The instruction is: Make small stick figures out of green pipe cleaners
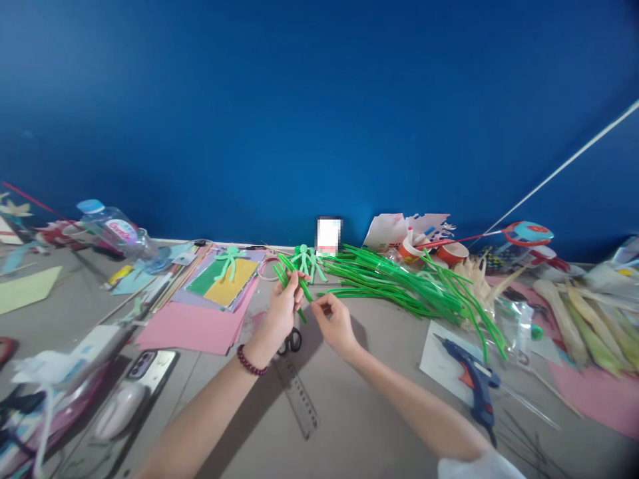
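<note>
My left hand (281, 311) is closed around a small bundle of green pipe cleaners (291, 276), my fingers wrapped over the stems so that their ends stick up past my fingertips and a short length pokes out below my palm. A dark red bead bracelet (251, 362) sits on that wrist. My right hand (333, 319) is just beside it, thumb and forefinger pinched together on the lower end of one of the same stems, the other fingers loosely curled. Both hands hover above the grey table (349, 412), near its middle. Directly under my left hand lie black-handled scissors (291, 342), and a clear ruler (298, 396) runs from them toward me. Just behind the bundle stand two little pale green pipe-cleaner figures (309, 259), and to the right of them a big loose heap of green pipe cleaners (399, 283) spreads across the table. A third pale green figure (228, 261) lies on a stack of coloured paper sheets (219, 293), with pink sheets at the bottom. On my right a blue and orange glue gun (474, 382) rests on a white sheet, well apart from my hands. On my left a phone (150, 369) lies face up, and farther back a clear plastic bottle (117, 229) lies on its side.
</note>
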Tool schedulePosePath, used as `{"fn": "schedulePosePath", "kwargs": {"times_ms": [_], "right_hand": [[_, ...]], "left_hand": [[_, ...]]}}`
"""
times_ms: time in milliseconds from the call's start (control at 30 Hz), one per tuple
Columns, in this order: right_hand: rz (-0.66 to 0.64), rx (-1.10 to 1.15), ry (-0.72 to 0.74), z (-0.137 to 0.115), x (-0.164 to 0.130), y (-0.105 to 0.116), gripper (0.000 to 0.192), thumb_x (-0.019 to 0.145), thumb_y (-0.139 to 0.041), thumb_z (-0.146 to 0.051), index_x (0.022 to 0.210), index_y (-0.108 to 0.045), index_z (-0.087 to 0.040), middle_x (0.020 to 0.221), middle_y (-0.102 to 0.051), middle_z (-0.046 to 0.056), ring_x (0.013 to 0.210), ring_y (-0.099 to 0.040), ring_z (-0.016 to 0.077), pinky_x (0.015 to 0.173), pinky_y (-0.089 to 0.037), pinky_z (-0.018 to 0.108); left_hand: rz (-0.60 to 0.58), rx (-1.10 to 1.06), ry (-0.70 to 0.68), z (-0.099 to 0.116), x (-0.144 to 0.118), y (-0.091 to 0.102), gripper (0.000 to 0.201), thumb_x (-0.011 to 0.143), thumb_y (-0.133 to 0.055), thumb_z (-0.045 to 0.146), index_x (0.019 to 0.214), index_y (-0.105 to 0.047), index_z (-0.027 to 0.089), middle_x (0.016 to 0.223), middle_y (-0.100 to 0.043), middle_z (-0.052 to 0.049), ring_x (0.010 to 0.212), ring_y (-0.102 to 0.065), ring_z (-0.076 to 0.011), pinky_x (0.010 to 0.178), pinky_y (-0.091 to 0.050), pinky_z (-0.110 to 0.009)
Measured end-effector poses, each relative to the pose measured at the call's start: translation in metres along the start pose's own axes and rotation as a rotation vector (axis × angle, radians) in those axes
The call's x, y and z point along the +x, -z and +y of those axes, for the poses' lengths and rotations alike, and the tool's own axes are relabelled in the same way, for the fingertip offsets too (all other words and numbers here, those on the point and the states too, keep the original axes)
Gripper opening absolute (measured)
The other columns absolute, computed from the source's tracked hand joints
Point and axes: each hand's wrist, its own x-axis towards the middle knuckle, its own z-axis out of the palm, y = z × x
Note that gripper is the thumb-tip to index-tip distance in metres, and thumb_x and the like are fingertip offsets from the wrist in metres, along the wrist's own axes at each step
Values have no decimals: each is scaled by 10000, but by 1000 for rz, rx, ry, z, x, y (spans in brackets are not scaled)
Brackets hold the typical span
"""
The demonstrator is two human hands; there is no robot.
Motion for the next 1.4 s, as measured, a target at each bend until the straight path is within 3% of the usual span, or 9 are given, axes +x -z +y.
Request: {"fn": "schedulePosePath", "kwargs": {"times_ms": [200,400,700,933,1200,1400], "right_hand": [[-29,-11,7,-1,-1,-1,180,794,-517,-324,661,-530,-204,611,-542,-11,548,-486,127,551,-411,250],[-68,-57,5,2,-1,-2,164,786,-513,-296,650,-528,-205,603,-546,-13,534,-485,128,537,-396,248],[-77,-183,52,8,-4,-3,104,764,-486,-211,662,-506,-219,611,-534,-17,545,-481,133,525,-364,241],[-96,-181,73,3,-6,-3,113,780,-494,-238,670,-515,-221,621,-542,-7,563,-487,142,534,-362,248],[-121,-100,6,0,-2,-3,132,777,-515,-264,656,-512,-211,596,-551,-14,539,-490,129,506,-360,240],[-145,-68,-25,6,-4,-8,123,762,-522,-258,655,-521,-199,604,-559,-14,543,-496,122,511,-368,236]], "left_hand": [[-67,52,27,3,0,-1,321,751,-611,504,768,-573,186,551,-367,65,407,-218,-43,408,-176,-232],[-10,141,32,5,0,-1,350,718,-634,518,726,-595,171,553,-389,53,417,-221,-48,417,-152,-243],[-34,288,-106,8,1,2,327,737,-642,413,549,-504,184,569,-455,27,459,-319,-78,459,-229,-254],[-1,206,-37,23,2,1,312,686,-676,465,723,-639,158,576,-451,31,441,-306,-52,417,-203,-222],[-48,99,-41,21,12,10,315,734,-632,482,738,-602,168,635,-486,33,407,-249,-26,391,-178,-210],[-27,80,10,18,15,12,379,698,-638,543,688,-550,174,527,-364,71,389,-198,-39,377,-156,-208]]}}
